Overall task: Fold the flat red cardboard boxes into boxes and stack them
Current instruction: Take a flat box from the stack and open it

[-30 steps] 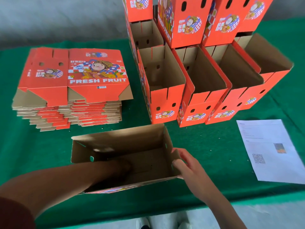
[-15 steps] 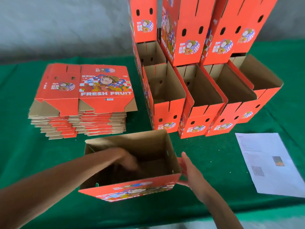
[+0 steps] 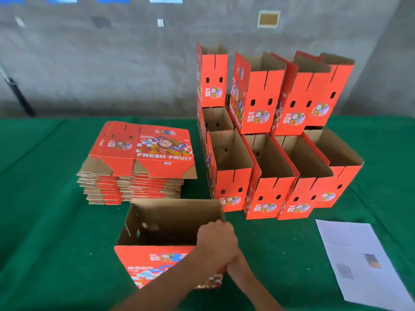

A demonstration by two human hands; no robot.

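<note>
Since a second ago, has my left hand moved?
Yes. The left hand rose from the floor of the open box to its right end wall, nearer the paper sheet.

Green table (image 3: 56, 221): flat box stack (image 3: 137, 162), open box (image 3: 170, 234), folded boxes (image 3: 280, 176), paper sheet (image 3: 363, 261).

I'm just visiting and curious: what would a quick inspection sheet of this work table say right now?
Surface: green cloth-covered table.
Job's things: stack of flat red boxes at the left; folded boxes stacked two levels high at the right; one open box in front, upright.
Clutter: printed paper sheet at the right, near the table edge.
Hands: left hand grips the open box's right end; right hand hidden behind it, only its forearm shows.
Cables: nothing seen.
Surroundings: grey wall behind, with small patches stuck on it.
</note>
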